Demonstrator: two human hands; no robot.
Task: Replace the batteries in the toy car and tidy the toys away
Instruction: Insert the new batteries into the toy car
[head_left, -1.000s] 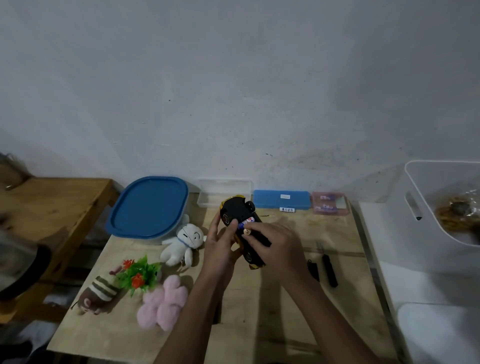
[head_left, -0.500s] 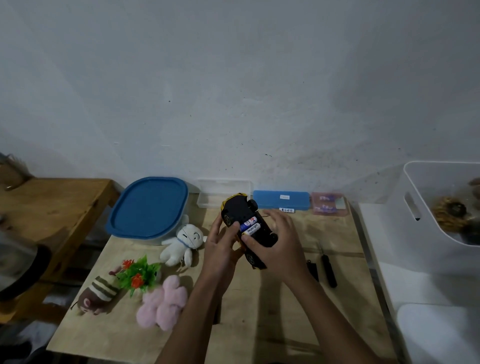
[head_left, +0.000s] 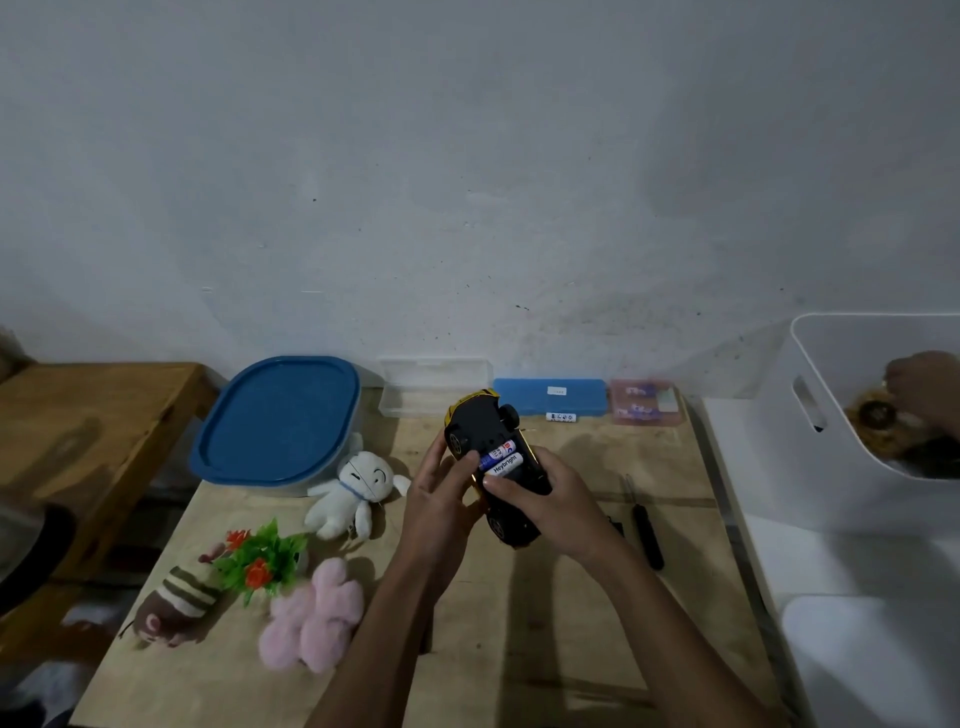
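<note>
Facing underside-up above the bench (head_left: 545, 623), the toy car (head_left: 483, 423) is held by left hand (head_left: 439, 499) and right hand (head_left: 556, 512), fingers (head_left: 506, 483) clamped around it, batteries (head_left: 500, 457) exposed.

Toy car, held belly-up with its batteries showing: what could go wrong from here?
The batteries lie uncovered in the toy car, so tilting it could spill them. The black tool on the table lies just beyond the right hand and could be swept off.
</note>
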